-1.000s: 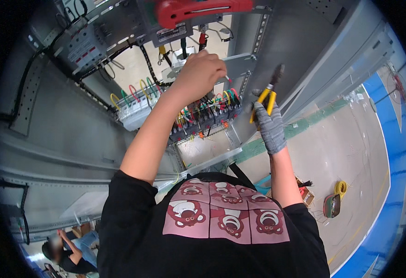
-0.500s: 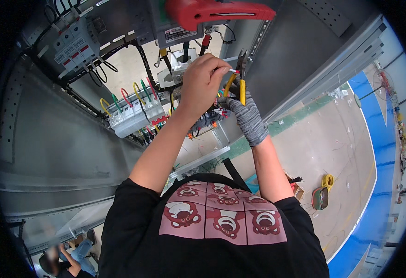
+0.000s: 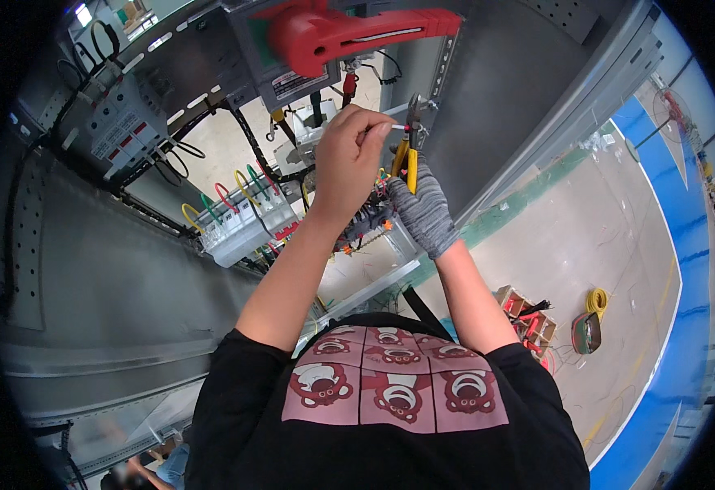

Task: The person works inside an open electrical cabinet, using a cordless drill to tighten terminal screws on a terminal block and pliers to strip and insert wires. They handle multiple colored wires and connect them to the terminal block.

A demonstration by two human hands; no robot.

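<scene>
My bare left hand [image 3: 343,163] pinches a thin wire end with a white sleeve [image 3: 398,127] and a small red tip. My right hand [image 3: 424,208], in a grey knit glove, is wrapped round yellow-handled pliers [image 3: 412,170]. Their dark jaws point up and away, and the wire tip lies right beside them; whether the jaws grip it I cannot tell. Below my hands is a bundle of wires and connectors [image 3: 366,220], partly hidden by the left wrist. To the left, a clear-covered terminal block [image 3: 247,233] carries yellow, green and red wires.
A large red switch handle [image 3: 357,37] juts out above my hands. Breakers [image 3: 125,126] sit on the rail at left. Grey cabinet walls [image 3: 529,98] enclose both sides. On the floor at right are a box of parts [image 3: 533,322] and a yellow coil [image 3: 597,300]. Another person [image 3: 174,465] is at lower left.
The view has shifted slightly. The pliers stand more upright, and their jaws look closer together than before. My left hand still pinches the wire end.
</scene>
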